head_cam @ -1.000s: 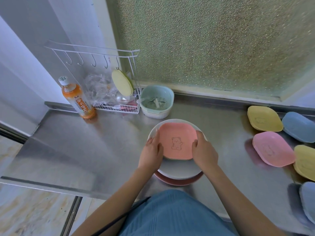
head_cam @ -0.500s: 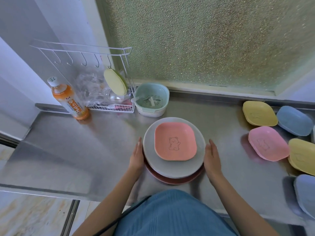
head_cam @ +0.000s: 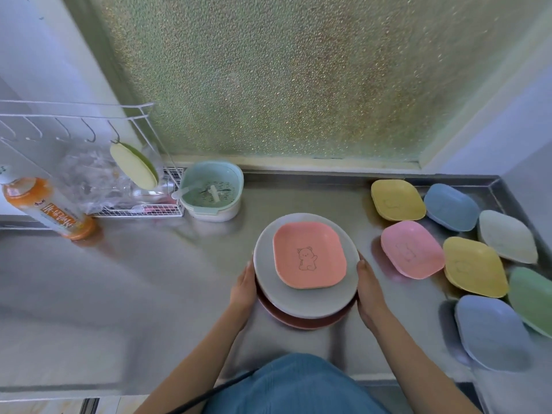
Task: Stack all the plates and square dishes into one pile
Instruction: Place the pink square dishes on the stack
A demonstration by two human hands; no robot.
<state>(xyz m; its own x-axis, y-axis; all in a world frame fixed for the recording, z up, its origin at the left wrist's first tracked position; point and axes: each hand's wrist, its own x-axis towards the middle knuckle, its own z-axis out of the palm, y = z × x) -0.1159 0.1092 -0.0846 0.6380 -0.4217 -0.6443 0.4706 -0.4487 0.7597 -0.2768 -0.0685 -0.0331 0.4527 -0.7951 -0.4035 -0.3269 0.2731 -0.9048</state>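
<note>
I am seeing the left hand (head_cam: 243, 289) and right hand (head_cam: 369, 289) lying flat against opposite sides of the pile, fingers straight, each grip open and pressing the rims. The salmon square dish (head_cam: 309, 254) with a bear drawing is resting on the grey round plate (head_cam: 307, 301), which is sitting on a dark red plate (head_cam: 298, 322) on the steel surface (head_cam: 149, 279). To the right, apart from the pile, seven square dishes are lying: yellow (head_cam: 398, 199), blue (head_cam: 451, 206), pink (head_cam: 412, 249), pale white (head_cam: 507, 236), a second yellow (head_cam: 475, 266), green (head_cam: 531, 300), a second blue (head_cam: 493, 331)
</note>
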